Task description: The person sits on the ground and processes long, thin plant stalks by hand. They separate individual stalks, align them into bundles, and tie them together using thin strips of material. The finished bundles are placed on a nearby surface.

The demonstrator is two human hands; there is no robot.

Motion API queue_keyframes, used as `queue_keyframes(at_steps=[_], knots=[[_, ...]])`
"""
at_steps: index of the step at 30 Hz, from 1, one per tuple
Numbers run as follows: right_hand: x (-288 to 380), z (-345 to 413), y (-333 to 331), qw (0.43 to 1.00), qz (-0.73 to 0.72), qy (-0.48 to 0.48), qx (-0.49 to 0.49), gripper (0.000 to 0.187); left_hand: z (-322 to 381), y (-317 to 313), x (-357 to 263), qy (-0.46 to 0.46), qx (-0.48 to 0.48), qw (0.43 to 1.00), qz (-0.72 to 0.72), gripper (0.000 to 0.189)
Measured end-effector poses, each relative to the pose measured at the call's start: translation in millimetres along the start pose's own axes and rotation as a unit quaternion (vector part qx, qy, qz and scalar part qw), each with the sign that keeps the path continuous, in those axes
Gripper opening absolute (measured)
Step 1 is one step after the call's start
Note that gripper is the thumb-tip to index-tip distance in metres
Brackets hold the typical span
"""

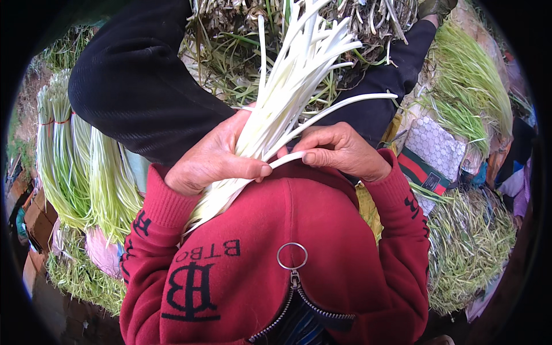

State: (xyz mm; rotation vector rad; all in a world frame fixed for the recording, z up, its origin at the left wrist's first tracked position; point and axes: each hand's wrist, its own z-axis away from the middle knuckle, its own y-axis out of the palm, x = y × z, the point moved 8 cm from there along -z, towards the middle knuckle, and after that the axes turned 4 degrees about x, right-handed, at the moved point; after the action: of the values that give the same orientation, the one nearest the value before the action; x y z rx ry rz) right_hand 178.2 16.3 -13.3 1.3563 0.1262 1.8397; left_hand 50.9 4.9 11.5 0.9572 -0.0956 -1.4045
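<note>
My left hand (211, 155) is wrapped around a thick bunch of white blanched allium stalks (280, 95), its thumb across the front. The cut white ends fan out away from me, and the yellowish leaves (215, 202) trail down across my red top. My right hand (343, 151) is beside the bunch. Between its thumb and fingers it pinches a single pale stalk (286, 160), which bends out from near my left thumb. Another long stalk (349, 101) curves from the bunch above my right hand. My right fingers are partly hidden.
Several bundles of leafy shoots (64, 164), some tied with red bands, lie left of my bent leg (129, 77). Loose green shoots (470, 77) and a patterned bag (433, 148) are at the right. Trimmings (470, 254) lie in heaps; a rooty mass (371, 26) is ahead.
</note>
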Motion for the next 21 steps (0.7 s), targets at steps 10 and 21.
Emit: queue_keyframes(at_steps=[10, 21], knots=[[30, 23, -1, 0.934, 0.204, -0.209, -0.208, 0.01, -8, 14, 18, -0.08, 0.078, 0.994, -0.007, 0.066], [47, 96, -84, 0.851, -0.349, -0.323, -0.221, 0.004, -5, -4, 17, -0.05, 0.025, 0.998, 0.026, 0.054]])
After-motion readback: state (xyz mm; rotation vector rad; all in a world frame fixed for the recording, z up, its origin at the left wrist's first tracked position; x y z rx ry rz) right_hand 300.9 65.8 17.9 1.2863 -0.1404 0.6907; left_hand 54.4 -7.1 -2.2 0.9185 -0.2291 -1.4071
